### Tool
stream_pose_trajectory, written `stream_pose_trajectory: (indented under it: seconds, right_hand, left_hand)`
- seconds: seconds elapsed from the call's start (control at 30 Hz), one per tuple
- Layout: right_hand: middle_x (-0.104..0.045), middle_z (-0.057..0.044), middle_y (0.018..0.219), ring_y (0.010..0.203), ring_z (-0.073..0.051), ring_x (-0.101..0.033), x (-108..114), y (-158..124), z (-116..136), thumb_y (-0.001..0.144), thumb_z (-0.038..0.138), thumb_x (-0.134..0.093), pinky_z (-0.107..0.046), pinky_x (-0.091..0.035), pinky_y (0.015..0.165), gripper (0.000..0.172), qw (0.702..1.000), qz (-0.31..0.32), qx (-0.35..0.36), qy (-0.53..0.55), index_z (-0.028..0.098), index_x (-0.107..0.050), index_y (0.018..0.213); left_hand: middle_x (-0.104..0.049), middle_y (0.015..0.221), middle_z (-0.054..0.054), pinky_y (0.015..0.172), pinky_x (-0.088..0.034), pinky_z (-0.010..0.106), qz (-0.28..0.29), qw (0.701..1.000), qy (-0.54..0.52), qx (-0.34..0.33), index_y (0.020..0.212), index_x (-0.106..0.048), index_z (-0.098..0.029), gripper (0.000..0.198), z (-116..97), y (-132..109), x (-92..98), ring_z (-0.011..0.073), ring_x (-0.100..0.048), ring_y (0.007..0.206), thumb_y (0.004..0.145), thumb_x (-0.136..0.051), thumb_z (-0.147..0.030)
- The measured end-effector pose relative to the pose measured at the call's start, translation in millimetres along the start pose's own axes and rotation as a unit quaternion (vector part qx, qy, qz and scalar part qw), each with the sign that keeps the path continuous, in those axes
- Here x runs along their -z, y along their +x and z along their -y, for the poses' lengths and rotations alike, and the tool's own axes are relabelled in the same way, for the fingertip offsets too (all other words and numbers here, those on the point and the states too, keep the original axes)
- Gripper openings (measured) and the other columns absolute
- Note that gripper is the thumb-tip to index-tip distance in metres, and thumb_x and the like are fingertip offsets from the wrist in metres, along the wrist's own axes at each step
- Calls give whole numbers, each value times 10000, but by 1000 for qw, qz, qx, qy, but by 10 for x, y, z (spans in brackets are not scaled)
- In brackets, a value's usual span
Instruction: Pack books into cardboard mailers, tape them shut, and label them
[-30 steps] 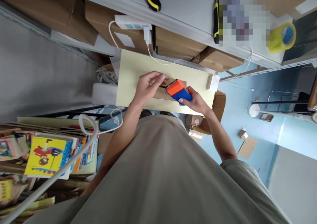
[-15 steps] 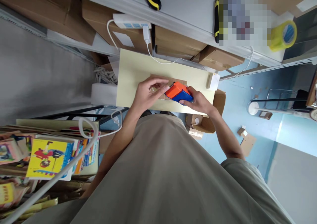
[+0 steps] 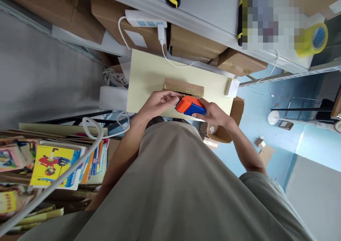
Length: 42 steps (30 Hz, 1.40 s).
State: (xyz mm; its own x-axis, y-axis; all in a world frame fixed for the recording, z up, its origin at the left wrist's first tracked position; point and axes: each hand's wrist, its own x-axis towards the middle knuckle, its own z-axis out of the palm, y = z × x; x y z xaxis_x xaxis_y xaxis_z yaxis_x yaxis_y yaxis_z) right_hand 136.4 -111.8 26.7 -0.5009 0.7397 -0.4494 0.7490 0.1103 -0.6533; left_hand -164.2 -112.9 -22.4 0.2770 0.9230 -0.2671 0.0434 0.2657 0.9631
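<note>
The left hand [image 3: 157, 104] is partly open, its fingers loosely curled and the thumb reaching toward the left end of an orange-and-blue tool [image 3: 190, 104]. The fingertips are right at that end; whether they touch it, or pinch anything small, cannot be told. The right hand [image 3: 213, 111] is closed around the tool's right end, with one digit lying along the blue near side and the others wrapped about the far side.

The tool is a chunky, hard-edged piece, bright orange over its top and left end, deep blue on the side toward the person. It is held over the near edge of a pale yellow table [image 3: 145, 69], between the two hands and slightly tilted. Just beyond it on the table lies a flat brown cardboard box [image 3: 183, 86], its near part hidden behind the hands and tool; whether tool and box touch is unclear. A small white box [image 3: 232, 87] sits at the table's far right corner, and a thin white cable [image 3: 177, 66] droops along the back edge from a power strip [image 3: 145, 20].
</note>
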Motion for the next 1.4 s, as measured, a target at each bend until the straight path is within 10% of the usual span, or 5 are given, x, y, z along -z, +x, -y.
stream_pose_trajectory:
  seconds: [0.3, 0.63, 0.9, 1.17, 1.4]
  right_hand:
    - [-795, -10, 815, 703, -221, -757, 160, 256, 122, 981, 815, -771, -333, -535, 620, 592, 979, 130, -19, 154, 246, -682, 1115]
    - [-798, -46, 731, 645, -236, -776, 841, 645, 9, 844, 788, -948, -365, -626, 603, 606, 953, 235, -140, 132, 233, -731, 954]
    - [-802, -39, 768, 661, -194, -755, 516, 1253, -223, 878, 811, -899, -314, -614, 643, 626, 936, 296, -168, 92, 210, -739, 951]
    - [-805, -44, 760, 670, -186, -738, 317, 1295, -217, 993, 617, -878, -283, -584, 656, 440, 941, 279, -181, 63, 195, -753, 1010]
    - [-752, -5, 684, 617, -174, -696, 263, 1292, -216, 987, 545, -897, -264, -555, 617, 377, 950, 255, -172, 58, 200, -750, 1026]
  left_hand:
    - [-837, 858, 65, 787, -663, 316, -159, 984, -60, 55, 831, -824, -199, 384, 457, 116, -253, 201, -773, 816, 893, -880, -574]
    - [-771, 794, 40, 673, -580, 250, -273, 958, -62, 65, 917, -799, -198, 367, 848, 371, 468, 148, -700, 721, 926, -892, -553]
    - [-804, 818, 57, 728, -572, 252, -292, 948, -12, 122, 850, -797, -151, 217, 1241, 532, 563, 159, -708, 751, 936, -820, -348]
    - [-756, 737, 25, 655, -513, 239, -285, 942, -30, 176, 790, -787, -175, 245, 1677, 592, 471, 148, -672, 697, 902, -855, -382]
    - [-833, 1034, 119, 815, -614, 284, -293, 933, 1, 209, 1189, -821, -135, 467, 2024, 585, 173, 209, -791, 940, 944, -886, -527]
